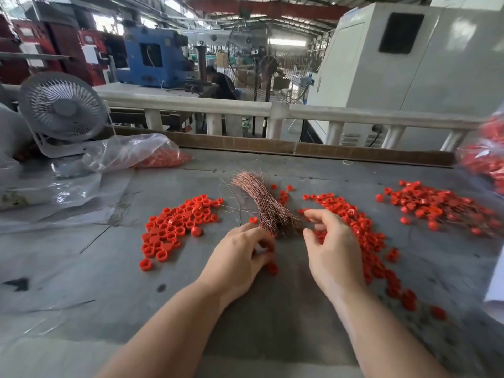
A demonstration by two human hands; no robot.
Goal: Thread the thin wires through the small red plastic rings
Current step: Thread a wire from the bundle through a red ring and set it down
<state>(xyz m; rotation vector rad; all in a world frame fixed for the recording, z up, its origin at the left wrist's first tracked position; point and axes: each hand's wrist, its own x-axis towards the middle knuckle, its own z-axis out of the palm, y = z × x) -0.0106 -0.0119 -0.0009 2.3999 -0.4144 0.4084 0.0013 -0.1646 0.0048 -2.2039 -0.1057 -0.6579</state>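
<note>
A bundle of thin copper wires (261, 199) lies in the middle of the grey table (81, 268), fanned out at its far end. Small red plastic rings lie in a pile on the left (177, 225), a long pile on the right (362, 233) and a far-right pile with wires in them (436, 205). My left hand (240, 257) rests just below the near end of the bundle, its fingers curled round red rings (271, 264). My right hand (332, 246) hovers over the right pile beside the bundle's end, fingers loosely bent, holding nothing that I can see.
A small white fan (61, 110) stands at the back left beside a clear plastic bag (141, 152) with red rings inside. Another bag of red rings (488, 156) sits at the right edge. A cardboard strip (300, 147) lines the table's far edge.
</note>
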